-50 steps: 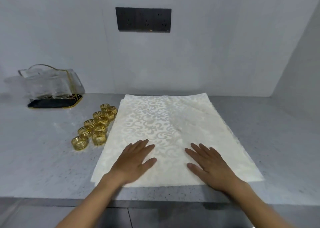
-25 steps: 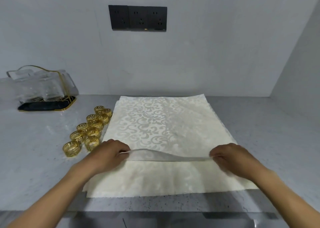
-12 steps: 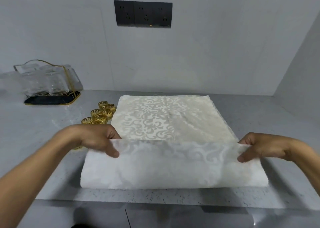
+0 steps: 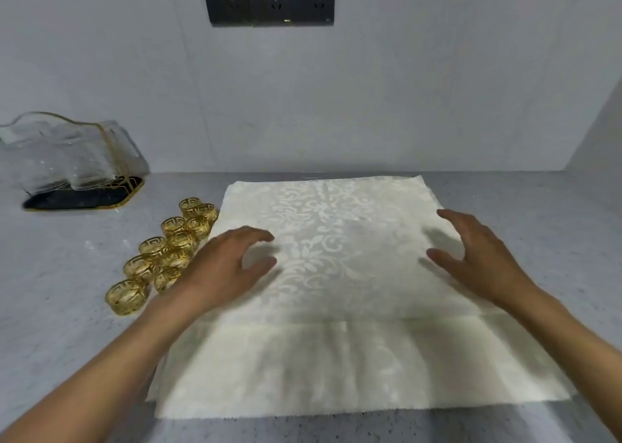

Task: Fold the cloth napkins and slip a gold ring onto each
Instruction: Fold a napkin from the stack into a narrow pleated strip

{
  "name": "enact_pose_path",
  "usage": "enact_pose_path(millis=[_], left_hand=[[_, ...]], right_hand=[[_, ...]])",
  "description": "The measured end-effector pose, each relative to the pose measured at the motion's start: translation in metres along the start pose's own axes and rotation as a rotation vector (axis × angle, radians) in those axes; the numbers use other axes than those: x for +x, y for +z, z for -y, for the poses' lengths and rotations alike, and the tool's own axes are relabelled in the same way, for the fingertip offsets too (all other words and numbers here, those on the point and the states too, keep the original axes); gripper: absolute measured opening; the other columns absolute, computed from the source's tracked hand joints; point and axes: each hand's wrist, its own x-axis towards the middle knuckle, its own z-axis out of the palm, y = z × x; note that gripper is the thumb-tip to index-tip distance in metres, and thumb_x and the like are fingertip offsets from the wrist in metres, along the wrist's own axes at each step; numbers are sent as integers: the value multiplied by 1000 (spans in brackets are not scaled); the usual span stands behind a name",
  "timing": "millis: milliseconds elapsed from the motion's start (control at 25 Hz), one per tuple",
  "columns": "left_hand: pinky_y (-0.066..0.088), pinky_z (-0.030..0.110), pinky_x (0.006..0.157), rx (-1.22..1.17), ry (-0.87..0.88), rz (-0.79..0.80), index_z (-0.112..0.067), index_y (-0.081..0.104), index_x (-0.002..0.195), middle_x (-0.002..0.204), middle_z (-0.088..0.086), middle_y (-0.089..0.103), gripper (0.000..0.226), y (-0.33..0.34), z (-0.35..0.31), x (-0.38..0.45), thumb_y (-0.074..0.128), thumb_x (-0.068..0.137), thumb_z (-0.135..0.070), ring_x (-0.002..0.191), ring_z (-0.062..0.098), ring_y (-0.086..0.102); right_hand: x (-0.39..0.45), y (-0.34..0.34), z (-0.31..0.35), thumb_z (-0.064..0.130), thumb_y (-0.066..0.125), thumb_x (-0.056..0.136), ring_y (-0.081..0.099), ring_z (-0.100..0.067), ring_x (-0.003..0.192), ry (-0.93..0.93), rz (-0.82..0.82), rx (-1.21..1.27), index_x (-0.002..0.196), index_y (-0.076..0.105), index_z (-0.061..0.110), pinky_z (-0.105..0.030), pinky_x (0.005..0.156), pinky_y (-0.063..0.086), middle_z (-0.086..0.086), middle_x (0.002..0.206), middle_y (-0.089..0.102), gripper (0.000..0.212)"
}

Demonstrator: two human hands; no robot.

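Cloth napkins (image 4: 336, 274) lie stacked on the grey counter (image 4: 67, 308), the top one's near edge folded up. My two hands, left hand (image 4: 222, 271) and right hand (image 4: 478, 260), hover above, fingers spread, holding nothing. About ten gold rings (image 4: 168, 250) cluster just left.

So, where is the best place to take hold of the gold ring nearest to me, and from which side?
Probably the nearest gold ring, pinched across its rim from above, with the left hand beside it. It stands upright with its opening upward, and other rings crowd its far side, so only the top and near side are free.
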Motion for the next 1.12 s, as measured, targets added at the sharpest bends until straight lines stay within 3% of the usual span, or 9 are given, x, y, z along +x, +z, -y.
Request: enact_pose_path(millis=[160,320,440,560,640,760,880,960,1120], left_hand=[[22,21,114,85,178,280,-39,52,138,146,-22,42,68,35,-23,-50,34,83,-74,136,1,37],[42,23,104,45,101,234,-34,65,125,132,-17,61,77,38,-29,-60,5,91,-70,125,8,54],[44,32,94,57,155,329,-23,68,107,112,-8,68,87,18,-50,-75,0,89,-73,104,10,60],[44,39,93,141,119,338,-18,66,108,113,-4,68,74,13,-40,-58,12,92,-66,105,17,60],[47,38,88,213,44,332,-15,65,106,111,-1,68,51,12,-24,-23,28,90,-48,102,23,61],[40,36,73,343,-25,340,-19,58,84,93,0,65,21,13,0,31,39,93,-23,81,25,58],[40,40,91,377,-108,370,-26,61,101,107,-2,64,24,15,25,67,40,92,-20,94,24,60],[42,38,93,401,-150,412,-27,60,110,108,-4,63,26,11,38,78,47,87,-25,97,20,59],[42,28,64,317,-228,439,-29,56,86,88,-8,59,3,5,74,83,59,86,-27,81,12,54]], right_hand=[[-64,30,5,69,43,91,32,2,137,-390,207,-126,143,43,44,-18,112,21,26,152,30,58],[-75,27,15,54,26,102,67,-12,108,-442,64,-72,114,72,31,-26,92,51,14,119,69,53],[-90,7,22,57,31,100,66,-6,103,-463,150,-35,109,74,26,-28,86,55,16,114,71,53],[-77,-2,29,59,35,99,63,-12,101,-348,253,25,105,71,21,-34,87,50,9,108,71,53],[-43,4,28,40,50,99,60,-11,106,-271,213,-99,113,70,27,-28,89,46,13,114,69,28],[15,10,25,24,49,96,60,-15,109,-183,191,-254,120,66,31,-27,82,44,11,119,68,30],[60,25,17,19,46,90,56,-18,109,-146,293,-405,127,56,29,-31,83,44,10,125,60,40],[75,22,14,21,51,82,57,-13,99,-75,351,-316,120,57,33,-27,79,45,13,113,60,40],[85,13,0,22,62,79,55,-11,72,-30,391,-191,79,57,34,-24,62,40,13,76,58,13]])
